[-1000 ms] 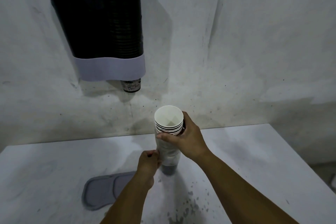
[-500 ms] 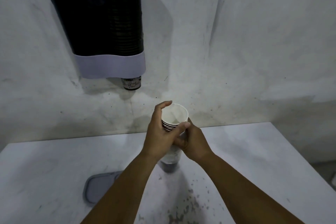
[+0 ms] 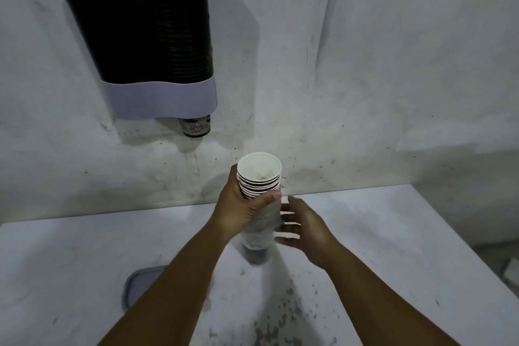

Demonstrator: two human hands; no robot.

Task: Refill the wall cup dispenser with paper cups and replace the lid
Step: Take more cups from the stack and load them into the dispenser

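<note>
A tall stack of white paper cups (image 3: pixel 259 177) stands upright above the table, mouth up, its lower part in a thin plastic sleeve. My left hand (image 3: pixel 238 209) is wrapped around the stack just under the rims. My right hand (image 3: pixel 302 226) hovers beside the stack's right side, fingers spread, holding nothing. The dark wall dispenser (image 3: pixel 140 22) with a pale band at its base hangs at the upper left; one cup (image 3: pixel 195 127) pokes out below it. The grey lid (image 3: pixel 139 286) lies flat on the table, partly hidden by my left forearm.
The white table (image 3: pixel 393 233) meets a scuffed white wall at the back. Dark specks dot the tabletop near its front middle. The table's right edge drops off toward the floor at the far right.
The stack passed from my right hand to my left. My left hand rose from the stack's lower part to grip under the rims, and my right hand let go and opened.
</note>
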